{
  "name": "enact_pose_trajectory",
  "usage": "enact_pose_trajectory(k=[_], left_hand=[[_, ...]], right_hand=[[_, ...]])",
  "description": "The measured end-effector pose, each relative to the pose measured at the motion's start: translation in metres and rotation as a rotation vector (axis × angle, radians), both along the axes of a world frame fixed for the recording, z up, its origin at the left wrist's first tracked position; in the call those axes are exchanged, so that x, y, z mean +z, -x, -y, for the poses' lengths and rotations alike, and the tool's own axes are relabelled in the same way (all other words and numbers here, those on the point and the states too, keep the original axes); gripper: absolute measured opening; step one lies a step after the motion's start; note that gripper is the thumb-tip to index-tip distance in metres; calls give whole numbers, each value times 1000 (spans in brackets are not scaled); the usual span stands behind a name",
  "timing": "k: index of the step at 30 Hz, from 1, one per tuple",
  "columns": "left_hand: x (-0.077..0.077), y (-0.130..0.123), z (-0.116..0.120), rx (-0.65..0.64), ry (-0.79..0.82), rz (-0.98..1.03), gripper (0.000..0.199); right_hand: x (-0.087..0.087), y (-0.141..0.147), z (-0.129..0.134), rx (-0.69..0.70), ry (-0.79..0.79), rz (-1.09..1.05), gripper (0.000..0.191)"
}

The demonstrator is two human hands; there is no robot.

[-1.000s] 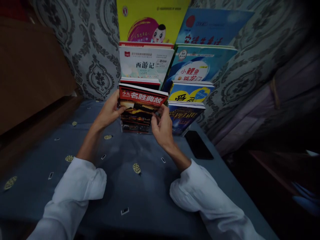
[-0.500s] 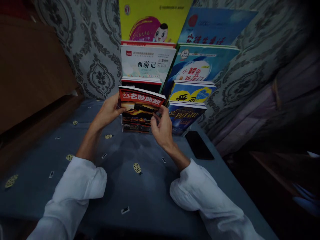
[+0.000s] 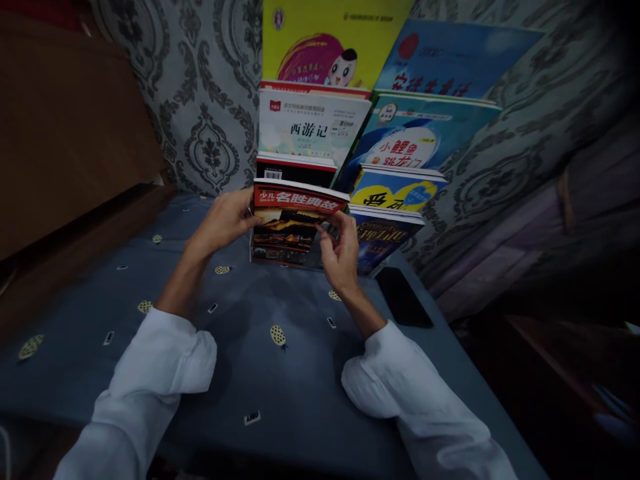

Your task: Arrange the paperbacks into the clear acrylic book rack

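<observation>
A red and dark children's book (image 3: 287, 217) with Chinese lettering and landscape photos stands upright in the front left of a tiered book stand. My left hand (image 3: 225, 217) holds its left edge, thumb on the cover and fingers behind. At its right edge my right hand (image 3: 343, 250) is closed, with thumb and fingers bent against the book. Just behind, the top of a black book (image 3: 295, 171) with a barcode shows. Beside my right hand stands a blue book (image 3: 385, 233) with gold lettering.
Behind rise a white book (image 3: 310, 123), a yellow-green book (image 3: 330, 40) and several blue books in the stand's other tiers. A black phone (image 3: 404, 297) lies right of them on the blue patterned tablecloth (image 3: 240, 373). A brown wooden panel (image 3: 75, 140) borders the left; patterned wallpaper is behind.
The red book sits slightly lower against the black one, whose barcode now shows. Both hands stay on it. The view has shifted, so the stand appears further right.
</observation>
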State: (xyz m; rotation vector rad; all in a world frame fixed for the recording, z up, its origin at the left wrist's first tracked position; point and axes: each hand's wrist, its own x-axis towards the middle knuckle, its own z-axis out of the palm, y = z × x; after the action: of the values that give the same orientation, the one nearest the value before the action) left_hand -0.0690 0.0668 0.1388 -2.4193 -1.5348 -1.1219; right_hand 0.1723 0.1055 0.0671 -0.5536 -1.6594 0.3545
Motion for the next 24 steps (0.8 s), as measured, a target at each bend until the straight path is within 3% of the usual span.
enact_pose_trajectory(k=[8,24], left_hand=[[-2,5,-1,-39,101,-61,30],[-11,5,-9,-46,151,24,33]], right_hand=[[-14,-1,-1,8,50,1,36],[-10,-1,-2,-121,100,57,19]])
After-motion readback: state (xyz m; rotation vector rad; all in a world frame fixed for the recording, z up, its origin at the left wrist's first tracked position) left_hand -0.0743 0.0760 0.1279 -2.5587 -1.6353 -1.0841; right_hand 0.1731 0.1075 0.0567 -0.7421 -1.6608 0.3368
